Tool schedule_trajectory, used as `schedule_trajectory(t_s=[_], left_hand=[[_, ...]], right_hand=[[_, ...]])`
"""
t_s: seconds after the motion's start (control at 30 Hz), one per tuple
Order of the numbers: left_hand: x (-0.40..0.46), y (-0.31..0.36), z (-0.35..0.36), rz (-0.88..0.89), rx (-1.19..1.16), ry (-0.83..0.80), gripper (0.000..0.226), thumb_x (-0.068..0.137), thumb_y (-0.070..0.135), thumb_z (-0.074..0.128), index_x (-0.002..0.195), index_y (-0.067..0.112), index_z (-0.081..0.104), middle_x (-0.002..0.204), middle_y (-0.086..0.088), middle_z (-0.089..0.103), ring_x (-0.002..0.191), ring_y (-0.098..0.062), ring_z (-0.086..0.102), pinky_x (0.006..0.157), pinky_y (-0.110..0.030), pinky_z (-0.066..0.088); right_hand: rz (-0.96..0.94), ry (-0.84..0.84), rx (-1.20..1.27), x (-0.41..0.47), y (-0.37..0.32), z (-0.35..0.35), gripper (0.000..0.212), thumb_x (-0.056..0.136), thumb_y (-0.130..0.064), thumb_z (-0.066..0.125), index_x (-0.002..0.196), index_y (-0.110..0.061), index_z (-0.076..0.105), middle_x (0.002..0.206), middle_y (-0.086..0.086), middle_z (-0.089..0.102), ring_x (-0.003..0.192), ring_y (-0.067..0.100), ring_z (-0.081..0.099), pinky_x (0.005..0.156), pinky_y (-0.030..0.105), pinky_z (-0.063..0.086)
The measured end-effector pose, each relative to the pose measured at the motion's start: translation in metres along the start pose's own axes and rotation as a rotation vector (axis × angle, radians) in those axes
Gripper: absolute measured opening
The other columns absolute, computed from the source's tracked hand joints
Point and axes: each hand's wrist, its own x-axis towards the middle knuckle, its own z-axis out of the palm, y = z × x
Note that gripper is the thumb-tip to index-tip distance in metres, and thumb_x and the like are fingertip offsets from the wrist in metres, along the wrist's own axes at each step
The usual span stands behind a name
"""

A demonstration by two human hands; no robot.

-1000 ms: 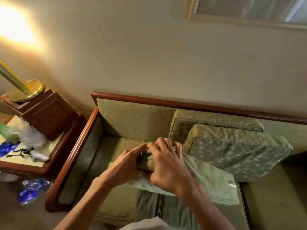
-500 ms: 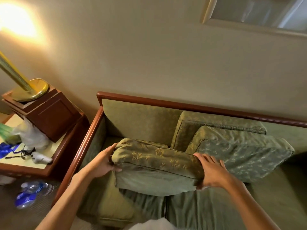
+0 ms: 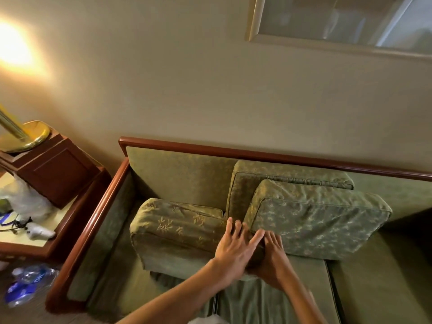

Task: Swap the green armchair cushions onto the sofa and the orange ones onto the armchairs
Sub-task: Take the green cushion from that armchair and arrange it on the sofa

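A green patterned cushion (image 3: 177,232) stands on its edge on the left seat of the green sofa (image 3: 177,178), tipped slightly back. My left hand (image 3: 236,251) lies flat with spread fingers against this cushion's right end. My right hand (image 3: 272,256) sits just beside it, fingers straight, pushing in between that cushion and a second green cushion (image 3: 313,220). The second cushion leans on a third green cushion (image 3: 280,176) against the sofa back. No orange cushion is in view.
The sofa has a red-brown wooden frame (image 3: 257,152). To its left stands a side table (image 3: 30,244) with a wooden box (image 3: 53,169), a brass lamp base (image 3: 28,136) and plastic bags. Water bottles (image 3: 28,284) lie on the floor. A framed picture (image 3: 339,26) hangs above.
The cushion has gone from being held at both ends to standing on the left seat. My left hand left its left end and joined the right hand at its right end.
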Motion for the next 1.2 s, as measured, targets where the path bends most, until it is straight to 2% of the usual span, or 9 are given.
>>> schedule_trajectory(t_s=[0.3,0.4,0.5,0.6,0.73,0.83,0.93,1.07,1.2], left_hand=[[-0.022,-0.033,-0.052,0.036,-0.166,0.312,0.108,0.058,0.040,0.086,0.145,0.027,0.023,0.123,0.000,0.055,0.114,-0.024,0.046,0.103,-0.041,0.033],[-0.064,-0.076,-0.080,0.028,-0.334,0.378,0.113,0.053,0.051,0.086,0.146,0.036,0.024,0.133,0.011,0.053,0.119,-0.013,0.045,0.105,-0.034,0.032],[-0.099,-0.123,-0.077,-0.036,-0.496,0.376,0.120,0.055,0.048,0.090,0.147,0.053,0.014,0.137,0.024,0.039,0.118,0.007,0.032,0.099,-0.018,0.028],[-0.112,-0.163,-0.027,-0.139,-0.630,0.281,0.125,0.056,0.042,0.095,0.155,0.038,0.018,0.142,0.022,0.033,0.130,0.003,0.033,0.097,0.000,0.021],[-0.127,-0.218,0.031,-0.232,-0.730,0.203,0.115,0.056,0.045,0.095,0.151,0.036,0.030,0.147,0.010,0.049,0.133,-0.007,0.049,0.110,-0.030,0.042],[-0.140,-0.258,0.029,-0.292,-0.685,0.035,0.119,0.052,0.033,0.092,0.147,0.044,0.021,0.139,0.009,0.052,0.129,-0.011,0.051,0.107,-0.025,0.040],[-0.146,-0.278,0.027,-0.381,-0.641,-0.143,0.131,0.058,0.021,0.089,0.155,0.030,0.003,0.147,-0.003,0.045,0.136,-0.023,0.043,0.115,-0.033,0.031],[-0.157,-0.284,0.040,-0.501,-0.634,-0.077,0.139,0.059,0.020,0.088,0.156,0.042,-0.008,0.149,-0.008,0.039,0.137,-0.030,0.041,0.116,-0.049,0.033],[-0.158,-0.280,0.040,-0.729,-0.309,-0.083,0.136,0.063,0.025,0.089,0.157,0.038,-0.009,0.146,-0.017,0.036,0.131,-0.038,0.045,0.107,-0.050,0.042]], right_hand=[[-0.165,0.001,-0.031,0.009,-0.054,-0.079,0.082,0.056,-0.057,0.082,0.125,-0.028,0.049,0.103,-0.023,0.043,0.101,0.005,0.044,0.091,0.032,0.049],[-0.332,-0.006,-0.214,0.006,-0.120,-0.106,0.066,0.059,-0.062,0.073,0.113,-0.032,0.048,0.099,-0.017,0.044,0.096,0.007,0.037,0.092,0.031,0.032],[-0.417,-0.008,-0.255,0.023,-0.169,-0.093,0.076,0.062,-0.066,0.068,0.123,-0.024,0.050,0.110,-0.009,0.048,0.106,0.014,0.037,0.101,0.038,0.026],[-0.340,-0.137,-0.178,0.051,-0.187,-0.026,0.094,0.060,-0.063,0.074,0.138,-0.023,0.042,0.127,-0.003,0.046,0.121,0.020,0.039,0.108,0.047,0.031],[-0.219,-0.236,-0.029,0.071,-0.163,0.058,0.128,0.055,-0.063,0.085,0.155,-0.033,0.010,0.154,-0.002,0.031,0.141,0.022,0.031,0.119,0.045,0.021],[-0.161,-0.221,-0.048,0.074,-0.137,0.085,0.131,0.051,-0.071,0.085,0.154,-0.033,0.012,0.152,-0.003,0.034,0.141,0.023,0.031,0.120,0.043,0.019],[-0.159,-0.279,-0.127,0.078,-0.121,0.096,0.127,0.055,-0.069,0.084,0.154,-0.031,0.014,0.149,-0.001,0.035,0.140,0.025,0.029,0.120,0.043,0.016],[-0.092,-0.292,-0.235,0.078,-0.082,0.091,0.129,0.059,-0.061,0.085,0.156,-0.029,0.006,0.157,0.001,0.026,0.147,0.024,0.019,0.121,0.047,0.009],[0.088,-0.317,-0.301,0.064,-0.009,0.066,0.128,0.063,-0.042,0.087,0.158,-0.025,0.004,0.163,0.004,0.018,0.151,0.024,0.014,0.123,0.049,0.007]])
